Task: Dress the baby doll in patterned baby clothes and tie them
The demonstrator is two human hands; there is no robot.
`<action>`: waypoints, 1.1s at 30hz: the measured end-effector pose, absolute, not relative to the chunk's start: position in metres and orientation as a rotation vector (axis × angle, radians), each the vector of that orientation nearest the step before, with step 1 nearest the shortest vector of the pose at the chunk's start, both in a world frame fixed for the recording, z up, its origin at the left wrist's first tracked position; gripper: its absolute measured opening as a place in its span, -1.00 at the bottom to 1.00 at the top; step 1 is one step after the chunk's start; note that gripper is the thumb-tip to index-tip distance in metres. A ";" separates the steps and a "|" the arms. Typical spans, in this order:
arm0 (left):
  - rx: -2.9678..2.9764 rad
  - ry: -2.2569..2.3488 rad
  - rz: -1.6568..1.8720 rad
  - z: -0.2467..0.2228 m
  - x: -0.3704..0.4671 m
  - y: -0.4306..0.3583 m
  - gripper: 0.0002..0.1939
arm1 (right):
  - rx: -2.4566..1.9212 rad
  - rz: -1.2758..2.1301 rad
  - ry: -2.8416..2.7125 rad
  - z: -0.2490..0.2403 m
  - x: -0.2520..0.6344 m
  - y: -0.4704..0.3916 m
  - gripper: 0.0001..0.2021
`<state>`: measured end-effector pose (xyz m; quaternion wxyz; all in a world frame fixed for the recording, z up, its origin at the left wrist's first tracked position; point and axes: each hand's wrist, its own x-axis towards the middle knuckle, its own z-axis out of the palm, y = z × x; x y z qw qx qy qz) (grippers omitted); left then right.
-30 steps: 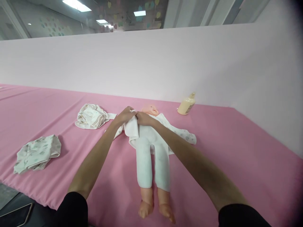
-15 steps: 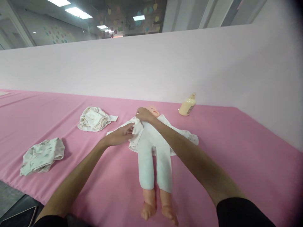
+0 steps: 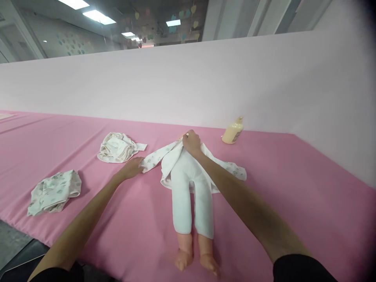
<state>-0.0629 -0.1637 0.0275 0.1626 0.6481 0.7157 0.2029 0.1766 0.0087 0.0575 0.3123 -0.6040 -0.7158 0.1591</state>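
Note:
A baby doll (image 3: pixel 192 199) with a white cloth body lies on its back, bare feet towards me. Under and around it spreads a white printed baby shirt (image 3: pixel 235 169), its front open. My left hand (image 3: pixel 132 167) is closed on the cuff of the shirt's left-side sleeve, which is stretched out from the doll. Over the doll's upper chest, my right hand (image 3: pixel 192 141) grips the shirt's front edge near the neck. That hand covers most of the doll's head, and the doll's arms are not visible.
A crumpled white cloth garment (image 3: pixel 117 148) and a folded leaf-print cloth (image 3: pixel 55 192) lie to the left on the pink sheet (image 3: pixel 132 235). A cream pump bottle (image 3: pixel 233 132) tilts near the white back wall (image 3: pixel 176 86). A dark phone-like object (image 3: pixel 20 270) is at the lower left.
My left hand has moved left from the doll's side to the sleeve cuff, drawing the sleeve out straight. My right hand has shifted right, pulling the shirt edge across the chest.

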 end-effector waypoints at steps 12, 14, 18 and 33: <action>1.897 2.408 0.599 0.038 -0.078 -0.106 -0.72 | -1.507 0.493 -1.928 0.053 0.182 0.009 -0.75; 1.888 2.361 0.528 0.036 -0.071 -0.094 -0.72 | -1.515 0.496 -1.901 0.055 0.183 0.005 -0.77; 1.970 2.203 0.442 0.036 -0.046 -0.092 -0.55 | -1.473 0.580 -1.903 0.063 0.187 -0.004 -0.81; 1.558 1.707 0.765 0.037 0.037 -0.157 -0.63 | -1.549 0.469 -2.318 -0.001 0.336 -0.087 -0.45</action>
